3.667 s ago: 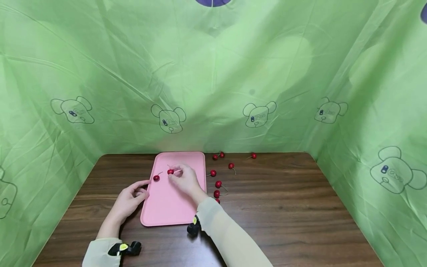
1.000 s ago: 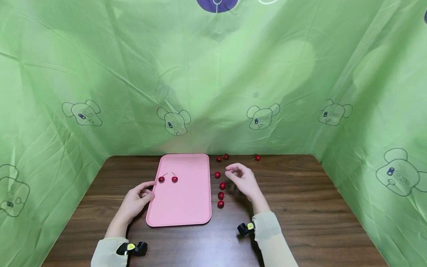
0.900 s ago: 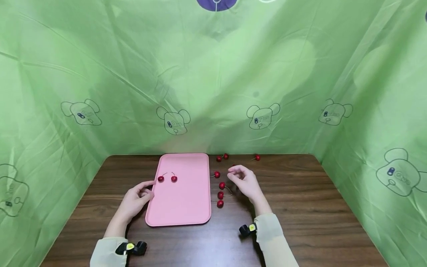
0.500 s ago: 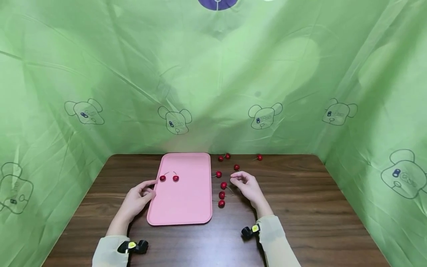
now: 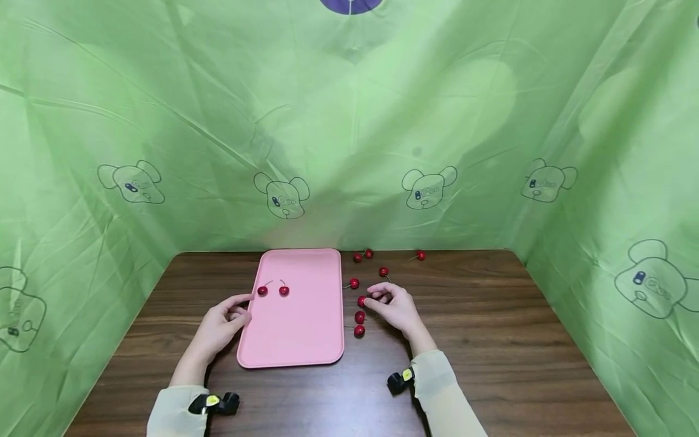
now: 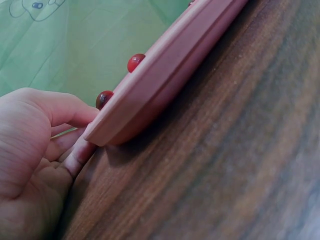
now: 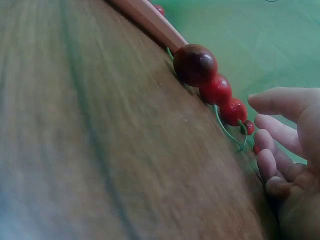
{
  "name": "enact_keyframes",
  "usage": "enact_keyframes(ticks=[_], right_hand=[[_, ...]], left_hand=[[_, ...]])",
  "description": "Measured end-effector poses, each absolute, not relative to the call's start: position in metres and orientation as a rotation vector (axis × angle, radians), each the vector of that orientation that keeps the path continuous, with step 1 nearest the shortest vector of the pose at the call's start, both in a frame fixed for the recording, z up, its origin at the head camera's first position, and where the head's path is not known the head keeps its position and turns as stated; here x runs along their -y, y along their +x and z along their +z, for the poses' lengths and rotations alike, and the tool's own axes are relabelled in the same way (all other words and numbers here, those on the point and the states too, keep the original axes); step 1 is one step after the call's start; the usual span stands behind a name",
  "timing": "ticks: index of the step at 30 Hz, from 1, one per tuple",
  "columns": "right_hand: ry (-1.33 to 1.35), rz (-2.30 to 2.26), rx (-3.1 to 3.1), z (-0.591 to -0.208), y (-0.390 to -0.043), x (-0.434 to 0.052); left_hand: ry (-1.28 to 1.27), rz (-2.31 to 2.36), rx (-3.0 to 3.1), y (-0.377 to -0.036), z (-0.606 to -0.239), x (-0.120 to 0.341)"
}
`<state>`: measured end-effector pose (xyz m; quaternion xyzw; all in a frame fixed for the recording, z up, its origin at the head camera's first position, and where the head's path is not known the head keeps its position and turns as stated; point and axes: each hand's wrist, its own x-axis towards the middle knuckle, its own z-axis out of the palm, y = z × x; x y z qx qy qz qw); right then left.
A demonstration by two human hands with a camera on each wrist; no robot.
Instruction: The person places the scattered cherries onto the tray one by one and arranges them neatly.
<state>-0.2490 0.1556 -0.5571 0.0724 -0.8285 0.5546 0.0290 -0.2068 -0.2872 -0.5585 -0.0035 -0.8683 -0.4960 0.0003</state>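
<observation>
Picking the next cherry (image 5: 361,301): right hand (image 5: 394,308) fingers loosely curled, tips just at it, not yet pinching. Left hand (image 5: 221,320) grips pink tray (image 5: 295,340) edge. Next move likely calls for pinching the stem, then carrying it leftward onto the tray.

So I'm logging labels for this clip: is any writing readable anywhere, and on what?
None can be read.
Green cloth backdrop: cartoon bear heads carry small marks, too blurred to read.
Flat pink plastic tray: no writing visible.
</observation>
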Motion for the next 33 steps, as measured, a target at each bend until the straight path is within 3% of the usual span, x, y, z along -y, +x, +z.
enact_keyframes(ticks=[8, 33], right_hand=[[0.316, 1.621, 2.598, -0.5609, -0.2475, -0.1511], [0.245, 1.428, 2.61, -0.5571, -0.2476, -0.1494]], left_hand=[[-0.016, -1.55, 2.729, -0.206, -0.5592, 0.2883], [-0.034, -1.558, 2.716, -0.2087, -0.5601, 0.2882]])
